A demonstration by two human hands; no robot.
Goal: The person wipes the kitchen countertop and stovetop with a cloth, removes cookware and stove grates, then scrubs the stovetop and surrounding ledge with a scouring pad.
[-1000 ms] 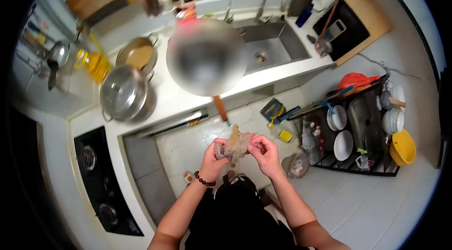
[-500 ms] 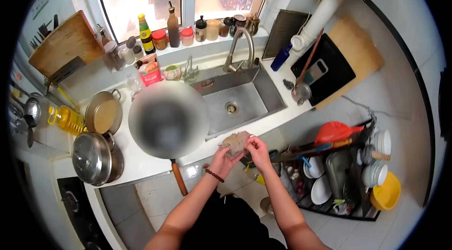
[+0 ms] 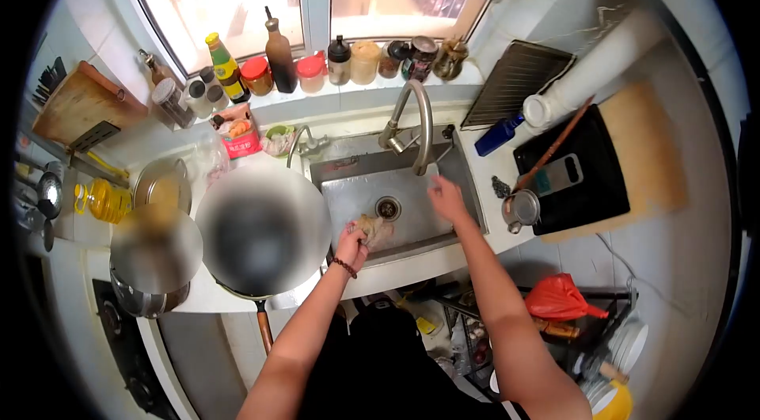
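My left hand (image 3: 351, 246) is closed on a crumpled beige-pink rag (image 3: 374, 231), held over the front of the steel sink (image 3: 356, 190), close to the drain (image 3: 387, 208). My right hand (image 3: 448, 201) reaches over the sink's right half, just below the spout of the curved faucet (image 3: 423, 123). Its fingers are partly stretched out and nothing shows in them. No water stream can be made out. Left of the sink stands a round pan (image 3: 261, 234) with a wooden handle, its inside blurred.
A smaller filter tap (image 3: 297, 143) stands behind the sink's left corner. Bottles and jars line the windowsill (image 3: 324, 95). A metal cup (image 3: 522, 208) and a black tray (image 3: 609, 174) are to the right. Below sits a rack with a red bag (image 3: 560, 296).
Both hands have moved forward from the counter's front edge to over the sink. My right hand has let go of the rag and gone toward the faucet; my left keeps it.
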